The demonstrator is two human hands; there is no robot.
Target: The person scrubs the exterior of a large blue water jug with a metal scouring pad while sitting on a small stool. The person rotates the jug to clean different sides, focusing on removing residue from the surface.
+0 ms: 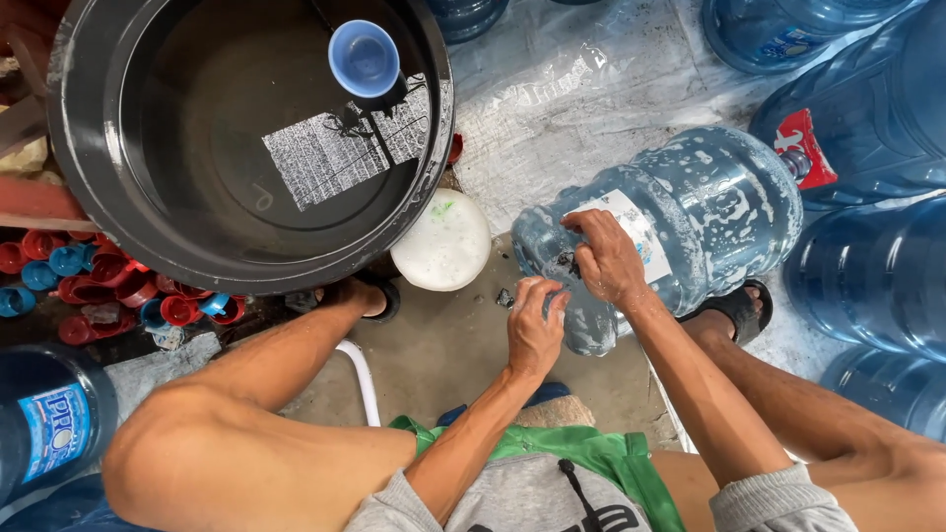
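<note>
- The person sat low with knees spread, a grey top and green shorts [591,448] at the bottom of the head view.
- The left hand [534,330] rested against the base of the soapy water jug [680,222], its fingers [548,298] curled together into a loose fist; whether they pinched anything could not be told.
- The right hand [606,261] lay on top of the jug's base end, just above the left, fingers bent and pressed down on the wet plastic beside the white label.
- The jug lay on its side on the concrete floor [443,345] between the person's sandalled feet, streaked with foam, its neck pointing away to the right.
- A white foamy bowl [443,241] sat just left of the jug.
- Behind it stood a large black tub [89,148] of water with a small blue cup [364,57] floating in it.
- Red and blue caps [89,286] lay heaped at the far left.
- More blue jugs [877,266] crowded the right side.
</note>
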